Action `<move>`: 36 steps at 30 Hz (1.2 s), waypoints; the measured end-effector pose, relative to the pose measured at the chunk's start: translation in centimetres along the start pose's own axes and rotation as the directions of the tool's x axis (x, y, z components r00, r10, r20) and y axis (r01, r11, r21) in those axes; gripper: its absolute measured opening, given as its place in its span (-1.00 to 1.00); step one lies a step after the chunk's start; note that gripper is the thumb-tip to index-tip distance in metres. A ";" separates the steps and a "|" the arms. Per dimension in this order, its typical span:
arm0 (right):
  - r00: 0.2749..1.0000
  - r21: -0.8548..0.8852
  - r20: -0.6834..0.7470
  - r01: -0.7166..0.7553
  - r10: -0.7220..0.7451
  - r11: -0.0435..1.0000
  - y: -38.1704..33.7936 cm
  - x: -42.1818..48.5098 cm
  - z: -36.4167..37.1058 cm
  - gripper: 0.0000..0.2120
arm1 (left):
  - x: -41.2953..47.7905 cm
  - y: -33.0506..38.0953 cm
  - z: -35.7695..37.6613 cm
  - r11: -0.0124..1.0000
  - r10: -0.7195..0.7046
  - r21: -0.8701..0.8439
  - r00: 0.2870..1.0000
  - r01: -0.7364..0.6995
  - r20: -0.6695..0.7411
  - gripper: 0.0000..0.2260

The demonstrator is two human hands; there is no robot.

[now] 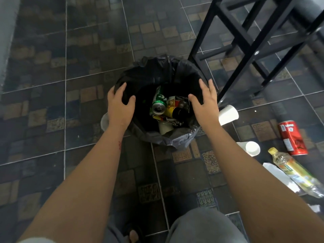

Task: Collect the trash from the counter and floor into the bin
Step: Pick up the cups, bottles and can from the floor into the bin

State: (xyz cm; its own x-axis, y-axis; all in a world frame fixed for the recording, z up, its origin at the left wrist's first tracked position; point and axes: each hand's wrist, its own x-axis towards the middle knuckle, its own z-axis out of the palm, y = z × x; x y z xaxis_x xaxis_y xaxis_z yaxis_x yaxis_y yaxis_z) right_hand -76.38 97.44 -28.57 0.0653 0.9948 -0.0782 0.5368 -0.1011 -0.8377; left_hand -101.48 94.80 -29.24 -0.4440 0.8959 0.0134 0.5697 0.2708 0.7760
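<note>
Trash is strewn on the tiled floor [52, 155] to the person's right. Nearest, a plastic bottle [296, 172] with a yellow cap is laid partly over a white paper [280, 178]. Just beyond, a white cup [251, 148] and a red can [292, 137] are seen lying, and another white cup [228, 114] lies close beside the bin [154, 67]. The bin, lined with a black bag [175, 139], is stood on the floor straight ahead. Its left rim is gripped by the left hand [119, 104], fingers curled over the bag's edge, thumb inside. The right hand [204, 102] is held at the right rim, fingers straight and spread apart; contact cannot be made out. A green can [158, 104] and other packaging are seen inside. Behind the bin, a black stool frame [245, 41] is stood.
</note>
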 end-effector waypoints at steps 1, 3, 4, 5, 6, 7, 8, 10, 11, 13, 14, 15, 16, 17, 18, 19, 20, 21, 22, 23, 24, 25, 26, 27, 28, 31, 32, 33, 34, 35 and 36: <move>1.000 -0.027 0.004 0.017 -0.016 0.999 0.1 0.0 -0.1 -0.42 | 0.0 0.0 0.0 0.999 0.023 0.042 1.000 -0.022 -0.001 -0.54; 0.999 -0.089 0.015 0.040 -0.039 0.995 0.2 0.1 -0.2 -0.41 | -0.1 0.1 0.0 0.980 0.052 0.193 0.999 -0.052 0.004 -0.53; 0.999 -0.118 0.022 0.047 -0.045 0.992 0.3 0.1 -0.3 -0.40 | -0.2 0.2 0.0 0.956 0.050 0.287 0.999 -0.051 0.009 -0.53; 0.998 -0.144 0.030 0.051 -0.047 0.988 0.4 0.1 -0.4 -0.40 | -0.5 0.4 0.1 0.927 0.036 0.372 0.999 -0.038 0.012 -0.52; 0.998 -0.169 0.036 0.055 -0.050 0.984 0.6 0.0 -0.5 -0.39 | -0.8 0.7 0.2 0.900 0.018 0.436 1.000 -0.020 0.009 -0.51; 0.998 -0.189 0.041 0.064 -0.057 0.980 0.8 -0.2 -0.6 -0.39 | -1.3 1.2 0.4 0.877 0.006 0.480 1.000 -0.008 0.005 -0.50; 0.996 -0.204 0.045 0.079 -0.071 0.976 1.0 -0.5 -0.8 -0.39 | -2.0 1.7 0.7 0.857 0.003 0.515 1.000 -0.006 0.006 -0.49; 0.993 -0.229 0.048 0.113 -0.105 0.967 1.7 -1.4 -1.3 -0.40 | -3.6 2.8 1.6 0.813 0.032 0.581 0.999 -0.042 0.028 -0.48; 0.993 -0.234 0.046 0.119 -0.111 0.965 2.1 -1.9 -1.6 -0.40 | -4.5 3.4 2.1 0.797 0.052 0.600 0.998 -0.069 0.046 -0.48; 0.993 -0.231 0.030 0.116 -0.112 0.966 3.0 -2.9 -2.7 -0.41 | -6.3 4.7 3.5 0.792 0.090 0.599 0.993 -0.118 0.077 -0.48; 0.993 -0.230 0.018 0.117 -0.116 0.966 3.5 -3.4 -3.3 -0.41 | -7.3 5.4 4.2 0.790 0.114 0.595 0.989 -0.147 0.092 -0.48; 0.993 -0.229 0.004 0.115 -0.118 0.967 4.0 -3.8 -4.0 -0.40 | -8.3 6.2 5.1 0.786 0.146 0.591 0.983 -0.184 0.112 -0.47; 0.993 -0.231 -0.011 0.110 -0.116 0.967 4.8 -4.2 -4.9 -0.40 | -9.5 7.0 6.2 0.780 0.185 0.582 0.973 -0.231 0.138 -0.47; 0.994 -0.243 -0.019 0.104 -0.112 0.965 5.4 -4.5 -5.5 -0.40 | -10.4 7.7 7.1 0.773 0.227 0.569 0.960 -0.280 0.164 -0.47; 0.995 -0.266 -0.022 0.090 -0.100 0.960 6.1 -4.8 -6.1 -0.39 | -11.3 8.4 8.0 0.768 0.274 0.547 0.943 -0.332 0.189 -0.48; 0.996 -0.297 -0.032 0.073 -0.086 0.952 7.2 -5.4 -7.0 -0.39 | -12.4 9.2 9.3 0.759 0.332 0.518 0.919 -0.394 0.212 -0.48; 0.996 -0.329 -0.046 0.059 -0.078 0.943 8.4 -5.9 -7.9 -0.38 | -13.3 9.9 10.5 0.742 0.397 0.488 0.888 -0.460 0.232 -0.48; 0.996 -0.359 -0.057 0.039 -0.064 0.933 9.6 -6.4 -8.7 -0.37 | -14.3 10.6 11.8 0.714 0.462 0.460 0.849 -0.528 0.257 -0.48; 0.997 -0.393 -0.065 0.014 -0.043 0.920 10.8 -7.0 -9.5 -0.36 | -15.2 11.2 13.2 0.679 0.518 0.433 0.805 -0.593 0.290 -0.49; 0.998 -0.433 -0.068 -0.015 -0.016 0.901 12.2 -7.5 -10.2 -0.35 | -16.0 11.6 14.8 0.641 0.564 0.407 0.759 -0.651 0.326 -0.49; 0.998 -0.480 -0.067 -0.046 0.015 0.876 13.5 -8.0 -10.8 -0.33 | -16.7 11.9 16.3 0.609 0.594 0.383 0.720 -0.694 0.360 -0.49; 0.997 -0.522 -0.068 -0.076 0.047 0.850 14.6 -8.5 -11.2 -0.32 | -17.1 12.0 17.7 0.591 0.605 0.364 0.694 -0.720 0.391 -0.50; 0.995 -0.556 -0.069 -0.097 0.071 0.825 15.7 -8.8 -11.6 -0.31 | -17.4 11.8 19.1 0.590 0.597 0.350 0.685 -0.727 0.418 -0.50; 0.993 -0.581 -0.070 -0.115 0.092 0.805 16.6 -9.0 -11.9 -0.30 | -17.5 11.5 20.6 0.599 0.571 0.346 0.688 -0.722 0.448 -0.50; 0.991 -0.598 -0.069 -0.131 0.111 0.790 17.5 -9.2 -12.2 -0.29 | -17.3 10.9 21.9 0.615 0.526 0.353 0.700 -0.706 0.483 -0.50; 0.984 -0.630 -0.052 -0.164 0.169 0.759 19.7 -9.0 -12.4 -0.28 | -16.1 8.9 25.4 0.638 0.388 0.410 0.732 -0.652 0.560 -0.50; 0.981 -0.640 -0.046 -0.174 0.189 0.749 20.4 -8.8 -12.2 -0.27 | -15.5 8.4 26.3 0.631 0.363 0.430 0.736 -0.645 0.571 -0.50; 0.978 -0.649 -0.040 -0.181 0.205 0.739 21.0 -8.6 -12.0 -0.26 | -14.9 8.0 27.1 0.624 0.344 0.446 0.738 -0.642 0.581 -0.50; 0.975 -0.657 -0.036 -0.189 0.220 0.729 21.6 -8.4 -11.6 -0.25 | -14.3 7.7 27.8 0.621 0.327 0.457 0.740 -0.637 0.587 -0.49; 0.972 -0.664 -0.032 -0.195 0.232 0.722 22.1 -8.2 -11.3 -0.25 | -13.6 7.5 28.5 0.623 0.313 0.465 0.746 -0.629 0.588 -0.48; 0.970 -0.668 -0.029 -0.198 0.241 0.717 22.6 -7.9 -10.9 -0.25 | -12.9 7.3 29.3 0.632 0.298 0.471 0.755 -0.615 0.584 -0.46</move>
State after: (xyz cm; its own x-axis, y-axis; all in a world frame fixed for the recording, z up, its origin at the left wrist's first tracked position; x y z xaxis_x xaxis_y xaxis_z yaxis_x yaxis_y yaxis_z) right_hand -55.56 87.11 -41.02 0.2171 0.9404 -0.2616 0.9340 -0.2780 -0.2245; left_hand -71.32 95.52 -42.21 0.2392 0.9626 -0.1269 0.9591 -0.2139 0.1852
